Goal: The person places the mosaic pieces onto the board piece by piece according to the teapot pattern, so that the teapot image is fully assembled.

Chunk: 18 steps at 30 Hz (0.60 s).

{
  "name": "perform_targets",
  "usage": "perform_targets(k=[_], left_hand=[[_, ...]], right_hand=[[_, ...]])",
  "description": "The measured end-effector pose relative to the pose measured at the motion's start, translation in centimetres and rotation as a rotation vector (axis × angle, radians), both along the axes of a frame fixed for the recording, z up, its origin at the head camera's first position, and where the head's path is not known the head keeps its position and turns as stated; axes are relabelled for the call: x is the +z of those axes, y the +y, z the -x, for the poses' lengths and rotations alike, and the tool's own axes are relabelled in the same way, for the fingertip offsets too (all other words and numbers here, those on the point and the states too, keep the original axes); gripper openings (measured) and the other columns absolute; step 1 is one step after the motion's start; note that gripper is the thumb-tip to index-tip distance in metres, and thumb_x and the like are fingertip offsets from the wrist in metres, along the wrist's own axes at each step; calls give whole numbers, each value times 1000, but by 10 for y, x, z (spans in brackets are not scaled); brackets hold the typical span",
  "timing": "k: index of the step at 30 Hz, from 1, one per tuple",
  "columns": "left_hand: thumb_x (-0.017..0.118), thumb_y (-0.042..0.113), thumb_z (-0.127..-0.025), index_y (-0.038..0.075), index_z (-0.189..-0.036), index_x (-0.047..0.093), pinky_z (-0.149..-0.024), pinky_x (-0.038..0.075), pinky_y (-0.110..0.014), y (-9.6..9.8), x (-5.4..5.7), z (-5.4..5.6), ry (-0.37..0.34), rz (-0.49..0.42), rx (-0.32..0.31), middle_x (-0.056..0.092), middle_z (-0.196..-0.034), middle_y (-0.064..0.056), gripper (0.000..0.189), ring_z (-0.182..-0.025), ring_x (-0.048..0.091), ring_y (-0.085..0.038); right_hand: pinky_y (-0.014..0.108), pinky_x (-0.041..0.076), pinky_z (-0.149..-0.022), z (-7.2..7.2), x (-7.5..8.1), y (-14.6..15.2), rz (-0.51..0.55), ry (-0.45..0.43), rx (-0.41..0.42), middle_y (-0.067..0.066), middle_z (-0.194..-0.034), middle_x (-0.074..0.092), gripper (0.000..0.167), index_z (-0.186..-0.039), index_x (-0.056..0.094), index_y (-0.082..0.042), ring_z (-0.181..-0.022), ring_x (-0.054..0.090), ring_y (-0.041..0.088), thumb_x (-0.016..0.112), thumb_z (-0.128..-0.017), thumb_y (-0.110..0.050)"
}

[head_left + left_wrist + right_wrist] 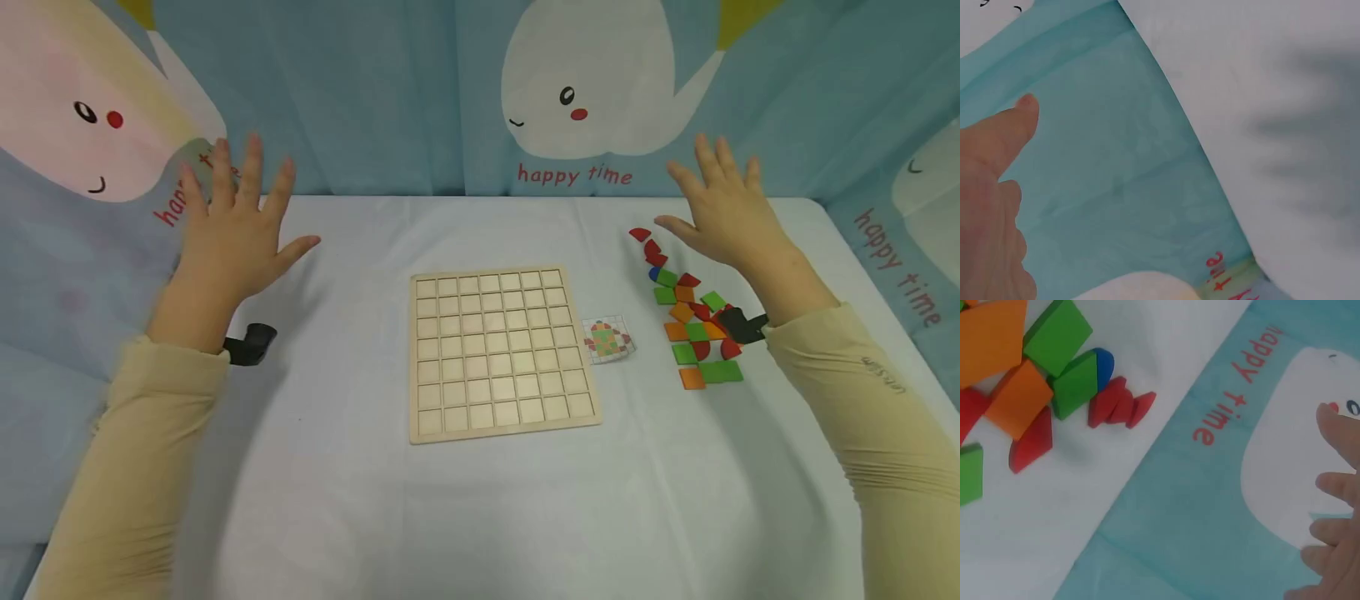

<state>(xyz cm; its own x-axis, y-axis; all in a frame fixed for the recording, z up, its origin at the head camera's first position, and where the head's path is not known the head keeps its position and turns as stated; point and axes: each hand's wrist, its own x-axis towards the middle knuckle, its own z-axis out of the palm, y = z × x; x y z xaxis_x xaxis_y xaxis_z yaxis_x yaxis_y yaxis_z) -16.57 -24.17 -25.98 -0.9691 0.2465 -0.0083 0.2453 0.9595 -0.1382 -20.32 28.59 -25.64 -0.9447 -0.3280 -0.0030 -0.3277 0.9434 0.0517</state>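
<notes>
My left hand (232,242) is raised over the table's left side, fingers spread and holding nothing. On the right, my right hand (723,204) is likewise lifted with spread fingers, nearest to a loose group of coloured blocks (684,332). These are flat orange and green squares, red rounded pieces and a blue piece (1105,367). A wooden grid board (495,354) with bare square cells lies in the middle of the table. Beside its right edge is a small printed pattern card (609,339), showing a figure in green, orange and red.
A white cloth covers the table (337,500). Behind it hangs a blue curtain (360,100) with whale prints and red lettering. A black wrist camera (255,343) sits at the left wrist, and another black device (741,325) at the right wrist overlaps some blocks in the head view.
</notes>
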Motion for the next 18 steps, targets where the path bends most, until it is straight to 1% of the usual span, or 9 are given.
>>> perform_targets(k=[3,6,8,10,12,14,16,18], left_hand=[[45,48,-97,9,-151,-8,-100,-13,-68,8,-11,-5,13,-57,-2,-33,-149,-14,86,-133,-32,-38],[46,47,-97,7,-152,-4,-101,-12,-67,20,-28,-13,2,-119,-10,-29,-150,-15,84,-134,-29,-39],[46,47,-96,5,-151,-2,-102,-10,-67,29,-42,-22,-28,-159,-10,-26,-151,-18,84,-134,-28,-39],[47,46,-96,2,-151,0,-103,-7,-67,40,-58,-33,-89,-202,-27,-20,-152,-21,84,-136,-22,-42],[47,46,-96,-1,-150,2,-104,-4,-67,52,-73,-44,-174,-249,-58,-15,-152,-24,85,-137,-16,-44],[46,46,-97,-2,-150,1,-104,-2,-67,63,-87,-51,-267,-289,-102,-12,-153,-25,85,-138,-13,-45],[47,46,-97,-3,-150,1,-105,-1,-65,73,-96,-56,-332,-329,-140,-10,-153,-24,85,-139,-10,-43],[48,45,-96,-2,-150,2,-107,-1,-63,81,-102,-56,-361,-361,-167,-9,-154,-23,85,-140,-10,-40]], right_hand=[[62,3,-107,0,-5,-2,61,22,6,30,-152,8,66,-146,26,3,-139,4,45,55,-96,-30],[59,18,-107,-1,-10,0,153,40,2,31,-144,29,53,-138,39,6,-134,24,47,57,-95,-20],[59,27,-103,-3,-15,1,224,39,-16,30,-136,40,44,-132,47,6,-127,34,47,57,-95,-16],[58,33,-100,-5,-22,2,296,10,-49,29,-129,48,38,-128,52,6,-121,41,45,55,-96,-15],[58,36,-97,-5,-31,4,364,-36,-87,28,-122,53,34,-124,56,5,-115,46,43,53,-97,-15],[57,37,-96,-7,-41,7,417,-94,-122,27,-118,57,31,-121,59,5,-111,49,42,52,-97,-14],[56,40,-94,-9,-52,13,454,-149,-155,26,-115,59,29,-118,61,5,-109,50,41,52,-97,-13],[55,42,-91,-12,-60,19,484,-189,-189,26,-113,60,27,-115,62,5,-107,52,41,53,-97,-13]])
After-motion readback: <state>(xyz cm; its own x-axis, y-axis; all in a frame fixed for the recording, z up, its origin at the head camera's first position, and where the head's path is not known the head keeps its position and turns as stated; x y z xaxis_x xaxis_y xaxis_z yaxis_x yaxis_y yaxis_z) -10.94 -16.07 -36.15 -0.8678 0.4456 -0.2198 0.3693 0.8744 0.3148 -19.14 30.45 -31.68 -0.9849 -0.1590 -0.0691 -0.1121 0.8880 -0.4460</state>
